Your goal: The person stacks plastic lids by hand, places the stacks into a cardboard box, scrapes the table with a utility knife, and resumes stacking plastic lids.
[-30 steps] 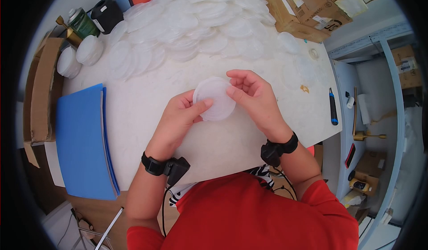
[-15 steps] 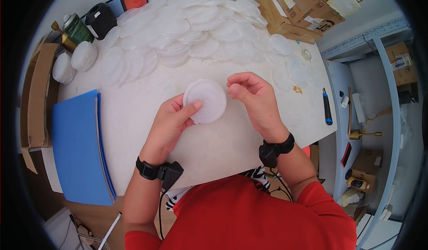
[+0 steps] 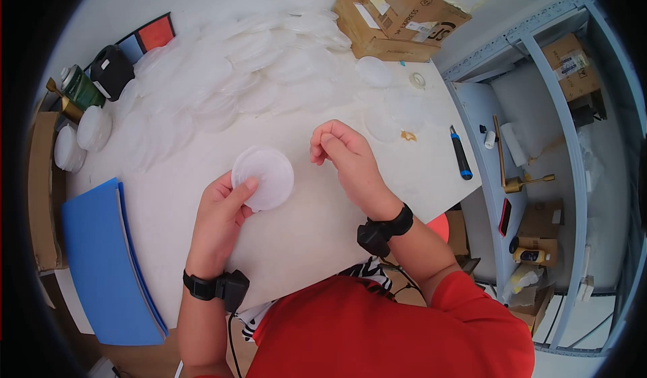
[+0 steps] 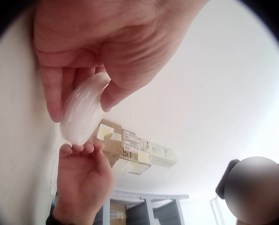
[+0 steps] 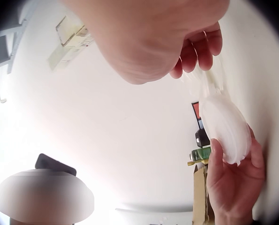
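A small stack of round translucent plastic lids (image 3: 269, 178) is held over the table by my left hand (image 3: 219, 219), thumb on top and fingers beneath. In the left wrist view the stack (image 4: 83, 112) appears edge-on, its layered rims showing between thumb and fingers. To its right, apart from the lids in the head view, my right hand (image 3: 347, 162) hovers with loosely curled fingers and nothing in them. The right wrist view shows these bent fingers (image 5: 204, 56) above the left hand's stack.
A large heap of similar lids (image 3: 263, 61) covers the table's back, with two lid stacks (image 3: 94, 129) at its left. A blue folder (image 3: 108, 263) lies at left, a utility knife (image 3: 461, 152) at right. Cardboard boxes (image 3: 404, 14) stand at back; a shelf unit (image 3: 573, 129) flanks the right.
My right thumb, on the lids one second ago, has come off them, and the right hand is now apart from the stack. The head view has turned right; my left hand keeps its hold.
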A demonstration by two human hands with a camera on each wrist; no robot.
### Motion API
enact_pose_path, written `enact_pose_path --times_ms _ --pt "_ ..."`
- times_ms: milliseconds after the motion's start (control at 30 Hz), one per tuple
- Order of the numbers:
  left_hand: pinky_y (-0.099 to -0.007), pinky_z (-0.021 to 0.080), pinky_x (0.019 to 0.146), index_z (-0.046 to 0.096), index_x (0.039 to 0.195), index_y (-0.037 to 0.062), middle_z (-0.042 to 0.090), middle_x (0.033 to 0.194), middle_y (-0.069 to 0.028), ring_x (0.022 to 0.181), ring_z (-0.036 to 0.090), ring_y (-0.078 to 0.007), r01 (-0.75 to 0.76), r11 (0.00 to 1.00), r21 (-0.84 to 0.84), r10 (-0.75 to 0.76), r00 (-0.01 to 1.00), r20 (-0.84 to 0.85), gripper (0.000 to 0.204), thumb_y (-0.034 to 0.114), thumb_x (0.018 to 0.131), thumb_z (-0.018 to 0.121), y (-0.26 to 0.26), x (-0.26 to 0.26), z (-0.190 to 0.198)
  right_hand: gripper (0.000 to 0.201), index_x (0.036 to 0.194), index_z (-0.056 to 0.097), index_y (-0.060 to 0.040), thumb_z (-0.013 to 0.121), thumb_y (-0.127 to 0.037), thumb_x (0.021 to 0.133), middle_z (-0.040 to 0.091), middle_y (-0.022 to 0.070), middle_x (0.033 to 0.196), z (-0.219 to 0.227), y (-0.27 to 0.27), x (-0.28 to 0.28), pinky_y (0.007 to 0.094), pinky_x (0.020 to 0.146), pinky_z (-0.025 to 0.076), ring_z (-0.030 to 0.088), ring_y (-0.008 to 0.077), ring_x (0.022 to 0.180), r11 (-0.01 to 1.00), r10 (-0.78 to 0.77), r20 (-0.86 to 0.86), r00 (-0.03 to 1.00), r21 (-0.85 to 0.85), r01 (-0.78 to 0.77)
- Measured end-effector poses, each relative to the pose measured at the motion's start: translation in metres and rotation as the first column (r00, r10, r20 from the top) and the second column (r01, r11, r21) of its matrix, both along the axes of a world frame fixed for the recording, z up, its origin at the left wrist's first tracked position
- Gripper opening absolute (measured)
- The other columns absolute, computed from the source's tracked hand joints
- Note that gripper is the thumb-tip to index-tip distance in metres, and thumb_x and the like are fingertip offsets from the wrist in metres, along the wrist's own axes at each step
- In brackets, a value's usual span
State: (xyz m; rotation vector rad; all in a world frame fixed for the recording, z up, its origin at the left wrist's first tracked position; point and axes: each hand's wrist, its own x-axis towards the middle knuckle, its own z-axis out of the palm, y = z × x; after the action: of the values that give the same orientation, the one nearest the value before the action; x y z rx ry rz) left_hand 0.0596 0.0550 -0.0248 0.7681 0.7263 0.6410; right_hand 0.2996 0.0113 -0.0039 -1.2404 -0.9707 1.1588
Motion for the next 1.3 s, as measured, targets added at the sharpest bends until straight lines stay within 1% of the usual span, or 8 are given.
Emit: enact_pose_path --times_ms 233,367,433,467,533,633,967,1300 --pt "-0.0283 0.055 0.088 0.065 0.127 -0.0037 0.073 0.113 -0.0063 0.097 0.068 -0.0111 -0.044 0.999 -0.009 0.044 0.999 0.006 0.032 0.016 0.102 0.064 -0.002 0.004 0.004 0.025 0.098 0.064 -0.0026 0.075 -0.025 0.094 0.061 -0.0009 0.085 0.004 0.007 0.025 0.0262 0.07 0.049 0.055 0.0083 0.077 0.978 -0.198 0.501 0.842 0.045 0.203" --pt "-0.0283 0.055 0.088 0.065 0.127 -0.0037 0.073 0.113 -0.0062 0.097 0.068 -0.0109 -0.046 0.999 -0.013 0.046 0.999 -0.002 0.032 0.016 0.102 0.064 -0.002 0.003 0.004 0.036 0.104 0.066 -0.0014 0.083 -0.029 0.087 0.064 0.0009 0.086 0.008 0.012 0.066 0.0278 0.071 0.051 0.057 0.011 0.077 0.945 -0.306 0.557 0.772 0.083 0.315" --pt "-0.0286 0.054 0.088 0.065 0.126 -0.0033 0.073 0.113 -0.0058 0.096 0.068 -0.0109 -0.035 0.999 -0.008 0.035 0.999 0.018 0.031 0.016 0.102 0.064 -0.002 0.001 0.001 0.041 0.111 0.068 0.0002 0.083 -0.027 0.085 0.069 0.0083 0.096 0.015 0.009 0.094 0.0339 0.081 0.054 0.063 0.0196 0.087 0.909 -0.355 0.736 0.577 0.127 0.398" --pt "-0.0286 0.054 0.088 0.065 0.126 -0.0033 0.073 0.113 -0.0058 0.096 0.068 -0.0109 -0.036 0.999 -0.01 0.036 0.999 0.018 0.031 0.016 0.102 0.064 -0.002 0.001 0.0 0.041 0.111 0.068 0.0002 0.083 -0.027 0.085 0.069 0.0083 0.096 0.016 0.006 0.108 0.0339 0.081 0.054 0.063 0.0196 0.087 0.909 -0.354 0.736 0.577 0.126 0.397" --pt "-0.0286 0.054 0.087 0.065 0.126 -0.0027 0.073 0.112 -0.0055 0.095 0.068 -0.0108 -0.031 0.999 -0.009 0.032 0.999 0.023 0.031 0.017 0.102 0.064 -0.001 0.0 -0.001 0.054 0.123 0.067 0.0 0.084 -0.028 0.081 0.069 0.0176 0.116 0.013 0.0 0.134 0.0412 0.096 0.051 0.062 0.031 0.11 0.872 -0.378 0.871 0.313 0.221 0.438" --pt "-0.0288 0.054 0.087 0.065 0.126 -0.0024 0.073 0.113 -0.0056 0.096 0.068 -0.0108 -0.04 0.999 -0.013 0.04 0.999 0.013 0.032 0.018 0.102 0.064 -0.002 0.002 0.001 0.069 0.134 0.062 -0.0011 0.085 -0.032 0.077 0.062 0.0217 0.134 0.009 -0.007 0.156 0.0461 0.109 0.042 0.052 0.0365 0.131 0.863 -0.252 0.938 0.238 0.107 0.493" --pt "-0.0309 0.055 0.091 0.063 0.129 -0.0027 0.072 0.117 -0.0073 0.102 0.069 -0.0136 -0.036 0.999 -0.01 0.037 0.999 0.037 0.034 0.018 0.102 0.063 -0.001 0.001 0.0 0.085 0.147 0.052 -0.0036 0.086 -0.033 0.074 0.058 0.0236 0.14 0.004 -0.005 0.163 0.0542 0.115 0.033 0.047 0.0383 0.138 0.88 -0.138 0.919 0.37 -0.057 0.471" --pt "-0.032 0.056 0.093 0.061 0.132 -0.0045 0.071 0.119 -0.0093 0.104 0.07 -0.0146 -0.017 1.0 -0.002 0.017 0.999 0.045 0.036 0.017 0.103 0.061 -0.001 0.003 0.005 0.085 0.147 0.052 -0.0047 0.085 -0.031 0.074 0.057 0.0233 0.143 0.005 0.007 0.17 0.0534 0.114 0.034 0.048 0.0383 0.138 0.874 -0.1 0.967 0.235 -0.027 0.485"
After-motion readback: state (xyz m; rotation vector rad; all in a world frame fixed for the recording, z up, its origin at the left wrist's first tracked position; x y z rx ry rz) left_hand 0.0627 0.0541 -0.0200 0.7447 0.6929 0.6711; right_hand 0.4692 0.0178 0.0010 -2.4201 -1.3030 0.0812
